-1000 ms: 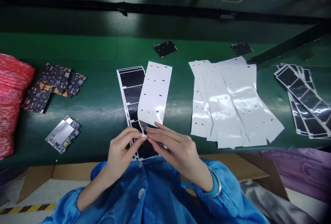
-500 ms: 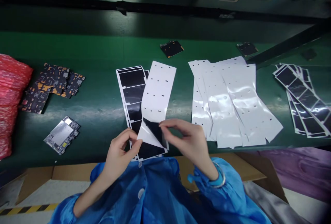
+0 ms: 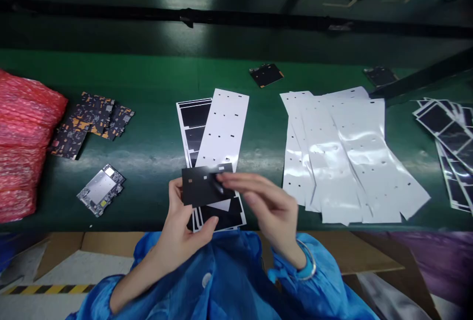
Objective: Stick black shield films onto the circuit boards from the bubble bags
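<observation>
My left hand [image 3: 177, 236] grips the lower end of a black-and-white film strip [image 3: 218, 216], with its thumb on top and its fingers reaching behind a black film square [image 3: 203, 185]. My right hand [image 3: 264, 204] is slightly blurred, and its fingertips pinch the right part of that square. A white perforated backing strip [image 3: 221, 132] lies with its lower end beneath the square. Further black film panels [image 3: 194, 127] show beside it on the same stack, and the square hides part of the stack.
On the green bench lie a white backing pile [image 3: 351, 157], black film strips [image 3: 443, 130], circuit boards [image 3: 92, 123], a single board [image 3: 100, 190], black squares [image 3: 266, 74], and a red bubble bag [image 3: 25, 147]. Cardboard [image 3: 111, 243] lines the near edge.
The black square has come off the white backing and now lies flat between my hands. The white strip has dropped flatter onto the stack, and the view has shifted slightly.
</observation>
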A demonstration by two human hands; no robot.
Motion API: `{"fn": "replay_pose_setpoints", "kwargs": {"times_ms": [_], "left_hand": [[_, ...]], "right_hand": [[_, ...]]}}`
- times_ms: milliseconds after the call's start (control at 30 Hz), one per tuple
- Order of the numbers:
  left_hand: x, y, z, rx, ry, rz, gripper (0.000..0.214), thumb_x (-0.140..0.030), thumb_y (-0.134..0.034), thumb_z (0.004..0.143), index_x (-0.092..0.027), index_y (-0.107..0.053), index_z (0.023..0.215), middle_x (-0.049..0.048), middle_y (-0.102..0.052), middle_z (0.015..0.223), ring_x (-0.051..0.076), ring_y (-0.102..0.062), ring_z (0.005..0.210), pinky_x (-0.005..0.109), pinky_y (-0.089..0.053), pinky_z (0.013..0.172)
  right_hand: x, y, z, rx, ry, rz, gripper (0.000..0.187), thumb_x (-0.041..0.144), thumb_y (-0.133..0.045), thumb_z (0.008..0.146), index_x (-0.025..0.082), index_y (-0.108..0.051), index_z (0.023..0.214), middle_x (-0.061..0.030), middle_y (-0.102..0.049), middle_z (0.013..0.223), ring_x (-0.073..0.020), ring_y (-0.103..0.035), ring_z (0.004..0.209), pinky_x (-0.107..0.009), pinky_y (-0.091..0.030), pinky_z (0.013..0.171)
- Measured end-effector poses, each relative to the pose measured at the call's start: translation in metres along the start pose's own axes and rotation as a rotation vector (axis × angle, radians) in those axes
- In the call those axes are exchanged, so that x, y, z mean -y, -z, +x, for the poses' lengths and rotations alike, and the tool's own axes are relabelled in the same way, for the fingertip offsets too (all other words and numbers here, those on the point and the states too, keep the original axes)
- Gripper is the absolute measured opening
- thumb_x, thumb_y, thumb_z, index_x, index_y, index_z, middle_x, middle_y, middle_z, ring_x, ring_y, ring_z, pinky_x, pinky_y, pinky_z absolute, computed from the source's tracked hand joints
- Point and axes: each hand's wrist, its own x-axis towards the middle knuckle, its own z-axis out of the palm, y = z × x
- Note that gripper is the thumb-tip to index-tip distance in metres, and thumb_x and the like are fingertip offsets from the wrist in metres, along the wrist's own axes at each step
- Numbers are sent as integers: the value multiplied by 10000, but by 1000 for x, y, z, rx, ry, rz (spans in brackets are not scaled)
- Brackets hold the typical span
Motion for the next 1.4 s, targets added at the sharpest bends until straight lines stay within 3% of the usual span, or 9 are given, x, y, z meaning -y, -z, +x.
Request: {"fn": "replay_pose_setpoints", "kwargs": {"times_ms": [100, 200, 300, 567, 733, 900, 1067, 1233, 1400], "left_hand": [[-2, 11, 0, 32, -12, -113, 235, -269, -580, 960, -295, -677, 1172, 108, -512, 1235, 267, -520, 1205, 437, -560, 1012], [-4, 18, 0, 111, -70, -51, 213, -267, -597, 948, -279, -700, 1134, 111, -535, 1212, 263, -522, 1188, 425, -557, 1006], [7, 37, 16, 195, -106, 227, 327, -345, -649, 920, -273, -675, 1239, 132, -557, 1212, 295, -550, 1143, 475, -547, 956], [122, 142, 87, -229, 280, 889, 711, -532, -520, 962, -107, -425, 1524, 302, -323, 1592, 509, -280, 1486, 669, -238, 1164], [106, 114, 73, -108, 195, 1014, 741, -613, -498, 958, -70, -502, 1463, 309, -512, 1434, 478, -375, 1447, 668, -213, 1191], [75, 87, 99, 90, 201, 872, 685, -544, -474, 995, 4, -542, 1400, 262, -596, 1166, 415, -585, 1196, 568, -467, 1040], [89, 129, 131, 164, 116, 771, 487, -428, -551, 994, -119, -612, 1366, 185, -546, 1306, 277, -625, 1187, 428, -517, 1075], [119, 183, 111, 457, -90, 533, 711, -557, -608, 937, -306, -383, 1563, 105, -279, 1666, 318, -333, 1523, 497, -346, 1238], [132, 186, 101, 354, -82, 536, 555, -542, -624, 925, -273, -589, 1409, 108, -547, 1473, 304, -509, 1369, 538, -392, 1191]], "right_hand": [[-18, 8, 7, -82, -126, 90, 266, 370, -727, 901, 253, -725, 1140, -73, -790, 1058, -220, -774, 945, -365, -680, 778], [-30, 9, 10, 9, -258, 103, 205, 404, -792, 830, 214, -719, 856, 12, -704, 652, -130, -648, 514, -226, -562, 469], [-31, 5, 9, -72, -199, -100, 245, 347, -782, 831, 204, -650, 683, 29, -624, 569, -114, -566, 462, -221, -483, 428], [-30, 36, 3, -234, 77, -531, 96, 273, -740, 871, 229, -668, 826, 0, -672, 708, -164, -642, 607, -288, -544, 581], [-27, 44, 2, -302, -40, -428, 132, 333, -773, 835, 239, -679, 829, 2, -668, 702, -169, -641, 604, -293, -558, 593], [-22, 38, 6, -310, -153, -360, 162, 374, -780, 811, 239, -692, 823, 6, -669, 716, -167, -643, 638, -296, -571, 639], [-23, 48, -4, -366, -231, -379, 242, 440, -812, 755, 241, -694, 826, 3, -682, 746, -169, -639, 670, -289, -547, 649], [-26, 60, -7, -452, -362, -379, 347, 513, -836, 692, 228, -681, 815, 0, -678, 719, -177, -634, 636, -292, -513, 584], [-20, 51, 10, -370, -282, -307, 286, 464, -814, 728, 218, -671, 755, 11, -639, 615, -163, -599, 547, -294, -505, 532]]}}
